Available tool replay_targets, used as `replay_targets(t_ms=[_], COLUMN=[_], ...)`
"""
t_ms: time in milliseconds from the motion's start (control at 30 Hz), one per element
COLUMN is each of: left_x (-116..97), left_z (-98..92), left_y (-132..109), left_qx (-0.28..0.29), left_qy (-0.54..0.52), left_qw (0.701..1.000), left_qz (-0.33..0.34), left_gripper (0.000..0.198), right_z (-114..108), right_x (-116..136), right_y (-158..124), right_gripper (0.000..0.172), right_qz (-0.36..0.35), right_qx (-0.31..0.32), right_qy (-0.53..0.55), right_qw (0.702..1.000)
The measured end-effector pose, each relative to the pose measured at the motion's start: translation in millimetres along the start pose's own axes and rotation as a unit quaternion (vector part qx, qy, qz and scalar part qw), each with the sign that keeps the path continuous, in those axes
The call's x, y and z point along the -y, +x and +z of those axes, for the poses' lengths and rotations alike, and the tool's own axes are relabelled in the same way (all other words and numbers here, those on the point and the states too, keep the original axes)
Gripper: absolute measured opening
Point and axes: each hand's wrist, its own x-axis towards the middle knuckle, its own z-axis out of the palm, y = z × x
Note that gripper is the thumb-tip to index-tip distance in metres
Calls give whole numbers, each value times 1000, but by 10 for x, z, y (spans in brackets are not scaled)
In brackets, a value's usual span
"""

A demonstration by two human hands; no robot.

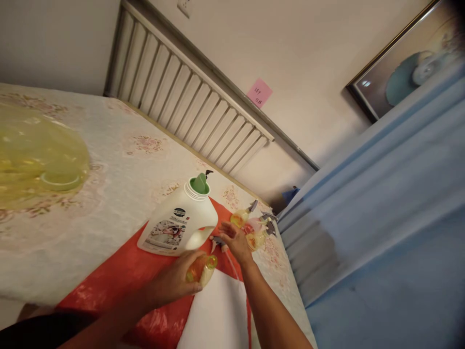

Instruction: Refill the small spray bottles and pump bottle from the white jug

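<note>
My left hand [178, 278] is wrapped round a small clear yellow bottle [202, 270], tilted, with its open neck to the right. My right hand [236, 242] has its fingers stretched out beside the handle of a large white jug [192, 218] and grips nothing that I can see. Just below those fingers is a grey-and-white trigger spray head [219, 243] with a thin tube; whether they touch it I cannot tell. The jug stands upright without a cap, a green funnel [199, 184] set in its mouth.
Several small spray bottles [256, 238], yellow and pink, stand beyond my right hand. A red and white sheet [119, 271] lies under the jug on a flowered tablecloth [112, 145]. At the left is a large yellow see-through container [39, 150]. A radiator [189, 92] and blue curtain [363, 218] border the table.
</note>
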Motion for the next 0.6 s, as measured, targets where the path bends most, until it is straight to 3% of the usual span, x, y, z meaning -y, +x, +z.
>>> replay_targets(t_ms=[200, 600], left_x=[-59, -30], left_z=[-14, 20], left_y=[-29, 21], left_qx=[9, 23], left_qy=[-18, -22], left_qw=[1000, 999], left_qz=[2, 31], left_gripper=[70, 72], right_z=[389, 834], right_x=[249, 518], right_y=[63, 328], right_gripper=[29, 39], right_qz=[-1, 40], right_qx=[88, 185], right_qy=[59, 101], right_qw=[994, 977])
